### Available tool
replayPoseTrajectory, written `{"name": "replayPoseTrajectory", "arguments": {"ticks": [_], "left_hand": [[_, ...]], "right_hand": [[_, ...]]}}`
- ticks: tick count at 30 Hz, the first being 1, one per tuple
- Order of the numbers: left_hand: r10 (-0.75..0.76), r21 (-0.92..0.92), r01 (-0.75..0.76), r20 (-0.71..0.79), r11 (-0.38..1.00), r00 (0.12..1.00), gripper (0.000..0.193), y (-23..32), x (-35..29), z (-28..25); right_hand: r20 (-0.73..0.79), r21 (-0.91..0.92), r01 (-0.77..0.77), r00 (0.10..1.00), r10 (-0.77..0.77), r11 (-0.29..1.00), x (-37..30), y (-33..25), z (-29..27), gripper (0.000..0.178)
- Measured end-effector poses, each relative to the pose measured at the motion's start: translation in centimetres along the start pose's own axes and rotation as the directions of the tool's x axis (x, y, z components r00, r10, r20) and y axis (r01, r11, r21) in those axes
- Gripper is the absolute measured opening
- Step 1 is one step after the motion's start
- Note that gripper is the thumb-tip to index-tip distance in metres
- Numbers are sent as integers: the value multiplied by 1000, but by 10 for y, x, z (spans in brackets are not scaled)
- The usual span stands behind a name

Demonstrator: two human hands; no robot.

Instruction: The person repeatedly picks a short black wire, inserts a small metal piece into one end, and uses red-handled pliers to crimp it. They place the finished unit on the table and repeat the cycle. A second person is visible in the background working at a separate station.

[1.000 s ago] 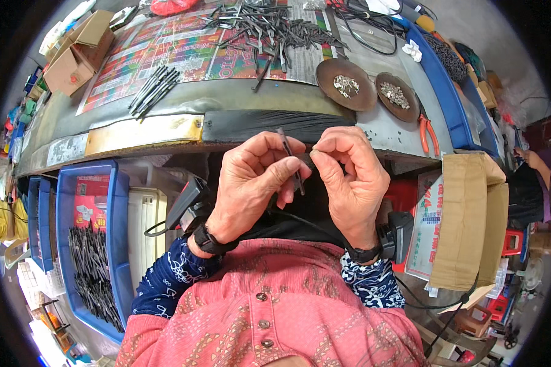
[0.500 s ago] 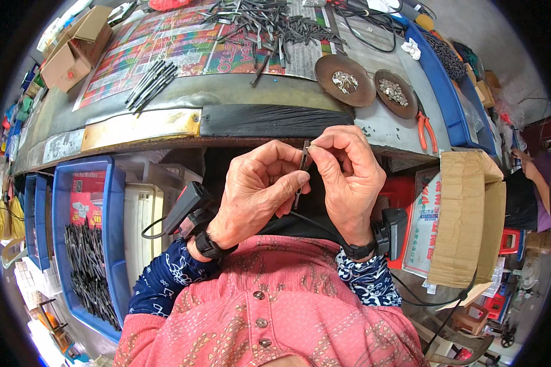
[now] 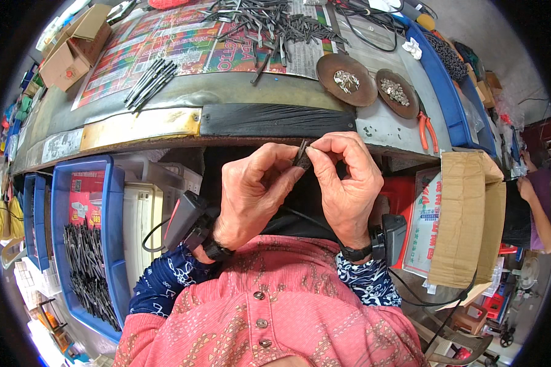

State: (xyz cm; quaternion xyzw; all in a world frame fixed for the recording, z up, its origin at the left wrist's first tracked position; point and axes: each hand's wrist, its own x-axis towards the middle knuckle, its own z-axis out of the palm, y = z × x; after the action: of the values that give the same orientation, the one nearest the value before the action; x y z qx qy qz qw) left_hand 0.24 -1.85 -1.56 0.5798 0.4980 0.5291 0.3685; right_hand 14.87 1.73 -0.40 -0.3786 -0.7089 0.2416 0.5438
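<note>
In front of the bench edge, my left hand [image 3: 254, 189] pinches a thin dark strip-shaped piece [image 3: 302, 155] between thumb and fingers. My right hand [image 3: 347, 180] meets it from the other side, thumb and forefinger closed at the upper end of the same piece. Any small part between the right fingertips is too small to make out. Beyond the hands, two brown round dishes stand on the bench: the larger dish [image 3: 364, 92] holds small silvery metal bits, the smaller dish [image 3: 407, 109] more of them. Orange-handled pliers [image 3: 428, 131] lie beside these.
A heap of black strips [image 3: 275, 27] covers newspaper at the back, with a bundle of black strips [image 3: 150, 85] at left. A blue bin [image 3: 108, 244] of similar strips stands left below the bench. A cardboard box [image 3: 462, 214] is at right. Another person's arm [image 3: 535, 208] shows far right.
The piece is tilted differently, and less of it shows below the fingers. My left hand has turned, its fingers drawn up behind the thumb. At far right, the other person's arm has moved.
</note>
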Motion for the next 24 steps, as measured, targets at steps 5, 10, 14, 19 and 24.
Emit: {"name": "replayPoseTrajectory", "arguments": {"ticks": [5, 10, 14, 19, 24], "left_hand": [[107, 114, -105, -8, 988, 994, 22, -2, 0, -1], [153, 164, -149, -16, 975, 988, 22, -3, 1, 1], [249, 183, -242, -14, 953, 968, 21, -5, 4, 0], [258, 236, -248, -10, 940, 966, 22, -5, 4, 0], [250, 153, -253, 37, 955, 967, 24, -3, 6, -3]], "right_hand": [[25, 56, -79, 997, 78, 995, -2, 0, 0, 8], [59, 152, -206, 978, 199, 967, -3, 2, 0, 7], [93, 242, -316, 949, 302, 917, -2, 3, -1, 7], [106, 248, -366, 930, 351, 897, -3, 0, -3, 7], [205, 356, -469, 883, 422, 808, 2, 7, -7, 8]]}}
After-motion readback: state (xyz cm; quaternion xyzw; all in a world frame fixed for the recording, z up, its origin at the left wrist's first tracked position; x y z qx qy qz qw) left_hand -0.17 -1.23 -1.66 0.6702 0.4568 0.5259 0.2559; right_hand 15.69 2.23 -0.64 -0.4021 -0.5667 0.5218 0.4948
